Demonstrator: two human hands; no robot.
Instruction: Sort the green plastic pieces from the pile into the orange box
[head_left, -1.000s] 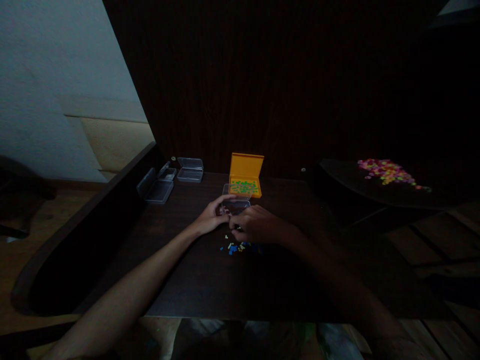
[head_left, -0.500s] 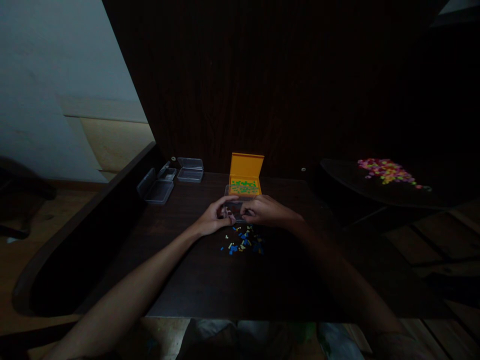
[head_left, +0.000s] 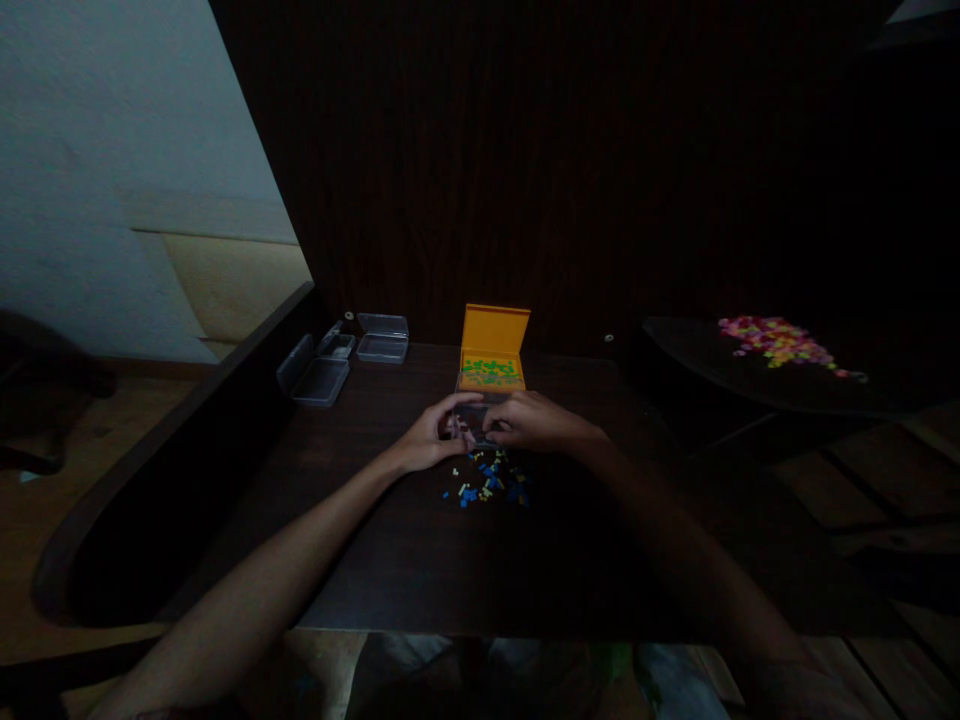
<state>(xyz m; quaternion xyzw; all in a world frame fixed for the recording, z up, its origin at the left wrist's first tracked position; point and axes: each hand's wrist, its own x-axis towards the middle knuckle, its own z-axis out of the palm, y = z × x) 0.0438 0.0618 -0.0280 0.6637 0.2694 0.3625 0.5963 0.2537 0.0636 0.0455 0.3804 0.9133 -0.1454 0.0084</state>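
A small clear plastic box (head_left: 475, 412) is held just above the pile, in front of the yellow box. My left hand (head_left: 427, 437) wraps round its left side, thumb at the near edge. At the right, my right hand (head_left: 541, 421) has its fingers curled into or over the box; its fingertips are partly hidden, and I cannot tell what they pinch. Small blue and pale yellow pieces (head_left: 469, 494) lie scattered on the dark table right below both hands. Behind them stands a yellow box (head_left: 495, 328), lid raised, with many small green pieces (head_left: 489, 370) inside.
Open clear plastic cases (head_left: 321, 384) stand at the back left, beside a raised wooden side panel (head_left: 172, 440). A tall dark board (head_left: 480, 180) rises behind the table (head_left: 390, 570). At the right, pink and yellow beads (head_left: 780, 342) are heaped on a dark surface.
The clear box's raised lid has tilted slightly and now shows less against the yellow box. Both hands keep nearly the same place, and the view has shifted a little.
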